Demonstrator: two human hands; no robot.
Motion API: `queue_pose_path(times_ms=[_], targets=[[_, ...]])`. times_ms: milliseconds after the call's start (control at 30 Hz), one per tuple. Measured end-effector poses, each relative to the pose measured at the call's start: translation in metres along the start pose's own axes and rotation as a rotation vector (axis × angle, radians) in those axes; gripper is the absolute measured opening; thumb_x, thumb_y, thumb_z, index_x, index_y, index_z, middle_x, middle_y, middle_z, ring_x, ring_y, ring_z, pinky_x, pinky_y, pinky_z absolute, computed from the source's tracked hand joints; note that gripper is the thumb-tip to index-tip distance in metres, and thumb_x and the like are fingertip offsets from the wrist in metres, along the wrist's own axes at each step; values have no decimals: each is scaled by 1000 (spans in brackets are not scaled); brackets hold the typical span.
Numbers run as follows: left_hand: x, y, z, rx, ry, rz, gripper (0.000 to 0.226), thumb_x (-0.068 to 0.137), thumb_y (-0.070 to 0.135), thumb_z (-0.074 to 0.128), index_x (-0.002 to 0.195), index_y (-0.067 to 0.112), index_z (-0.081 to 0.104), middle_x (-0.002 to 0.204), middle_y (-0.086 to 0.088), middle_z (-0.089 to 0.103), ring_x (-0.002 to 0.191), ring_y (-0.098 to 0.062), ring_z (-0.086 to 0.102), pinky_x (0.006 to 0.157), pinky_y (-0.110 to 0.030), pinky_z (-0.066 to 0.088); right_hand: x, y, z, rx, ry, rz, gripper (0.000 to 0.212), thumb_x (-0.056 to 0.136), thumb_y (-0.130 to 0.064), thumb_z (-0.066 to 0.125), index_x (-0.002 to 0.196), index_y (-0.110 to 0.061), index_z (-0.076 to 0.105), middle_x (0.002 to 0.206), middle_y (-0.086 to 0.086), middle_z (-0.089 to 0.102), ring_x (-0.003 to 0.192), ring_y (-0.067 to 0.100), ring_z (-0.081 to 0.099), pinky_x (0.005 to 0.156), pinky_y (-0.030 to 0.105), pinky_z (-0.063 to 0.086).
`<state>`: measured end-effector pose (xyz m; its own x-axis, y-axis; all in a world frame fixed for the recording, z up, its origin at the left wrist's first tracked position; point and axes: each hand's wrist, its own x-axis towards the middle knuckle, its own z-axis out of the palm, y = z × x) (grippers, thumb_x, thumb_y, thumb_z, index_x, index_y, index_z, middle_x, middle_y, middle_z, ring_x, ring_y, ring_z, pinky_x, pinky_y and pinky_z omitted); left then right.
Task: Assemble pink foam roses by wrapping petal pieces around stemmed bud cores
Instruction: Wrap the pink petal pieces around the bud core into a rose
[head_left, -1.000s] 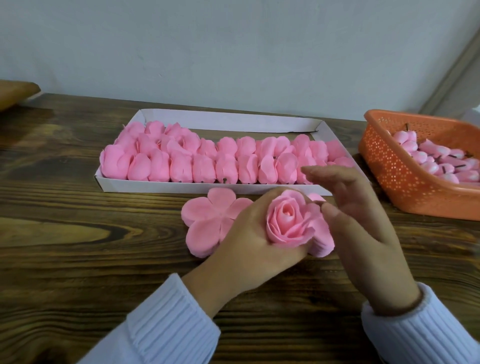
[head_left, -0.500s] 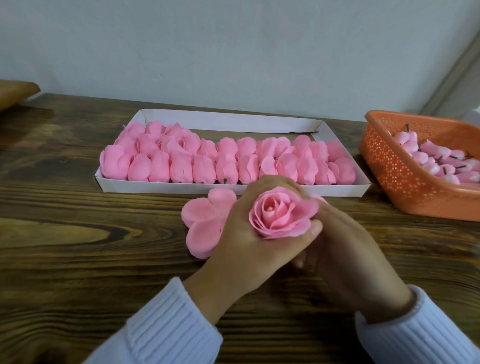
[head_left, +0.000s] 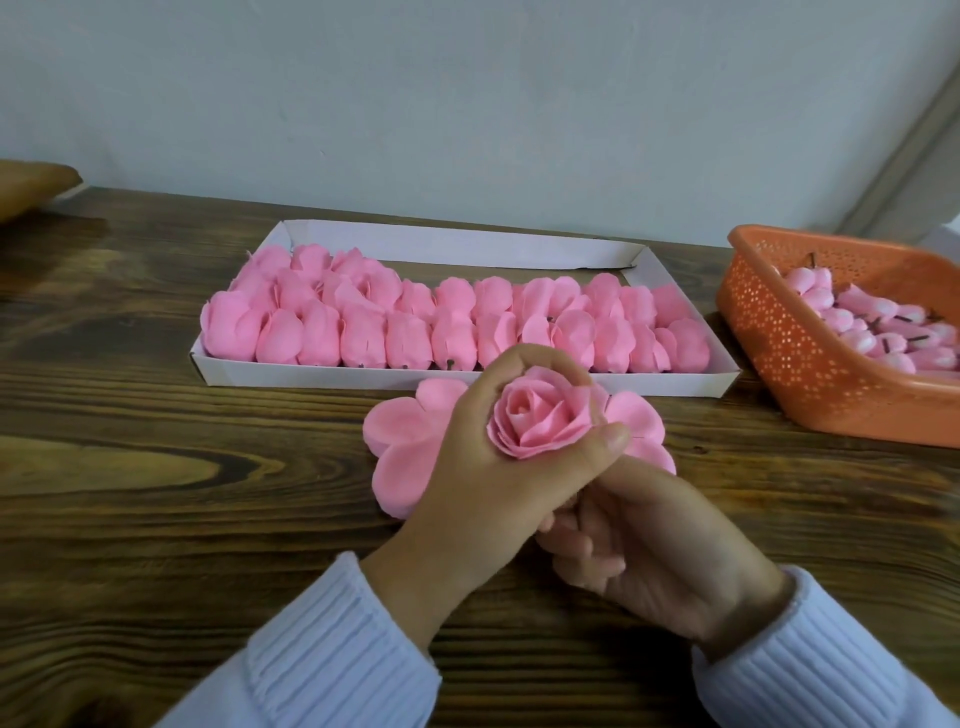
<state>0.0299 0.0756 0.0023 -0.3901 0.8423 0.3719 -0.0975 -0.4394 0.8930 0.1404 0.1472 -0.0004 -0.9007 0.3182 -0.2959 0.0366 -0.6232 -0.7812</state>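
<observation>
Your left hand (head_left: 483, 478) gripped the rose (head_left: 540, 415) | your right hand (head_left: 665, 551) curled at its 5 o'clock, hold indiscernible | petal stack (head_left: 400, 441) at 9 o'clock

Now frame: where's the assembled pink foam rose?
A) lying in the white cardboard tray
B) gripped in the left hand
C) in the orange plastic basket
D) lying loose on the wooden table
B: the left hand curls its fingers and thumb round the assembled pink foam rose, clear of the flat pink foam petal pieces that lie on the wooden table.
</observation>
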Motion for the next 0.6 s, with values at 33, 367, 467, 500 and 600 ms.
queue_pose_path(times_ms=[33, 367, 467, 500, 600], targets=[[0, 0, -1, 7, -33, 0, 22, 71, 19, 75, 87, 24, 61, 74, 6, 63, 59, -3, 60, 52, -19, 49, 0, -1, 0, 43, -58, 19, 21, 80, -31, 65, 78, -10, 71, 65, 6, 59, 49, 10, 51, 38, 16, 39], [-2, -2, 5, 42, -67, 7, 51, 65, -2, 78, 109, 11, 55, 93, -1, 68, 89, -9, 67, 78, -22, 53, 3, 2, -1, 125, -259, -207, 37, 80, -27, 76, 116, -20, 69, 122, 1, 65, 117, 16, 58, 98, 32, 48], [0, -3, 6, 77, -36, -19, 44, 65, 4, 79, 104, 15, 62, 92, 2, 70, 89, -6, 67, 78, -18, 52, 4, 3, 1, 137, -273, -257, 35, 86, -21, 70, 120, -14, 66, 126, 4, 63, 124, 18, 55, 101, 33, 47], [0, -3, 5, 76, -23, -19, 37, 66, 6, 80, 98, 16, 64, 88, 5, 70, 86, -4, 67, 75, -17, 52, 4, 3, 1, 145, -254, -258, 38, 84, -20, 72, 120, -12, 66, 127, 7, 62, 124, 19, 55, 103, 35, 46], [-1, -3, 4, 33, 1, -42, 15, 70, 22, 75, 85, 19, 71, 77, 7, 70, 76, -4, 67, 68, -18, 52, 5, 5, -3, 172, -202, -247, 51, 75, -18, 80, 122, -6, 64, 129, 16, 60, 121, 26, 57, 105, 42, 42]])
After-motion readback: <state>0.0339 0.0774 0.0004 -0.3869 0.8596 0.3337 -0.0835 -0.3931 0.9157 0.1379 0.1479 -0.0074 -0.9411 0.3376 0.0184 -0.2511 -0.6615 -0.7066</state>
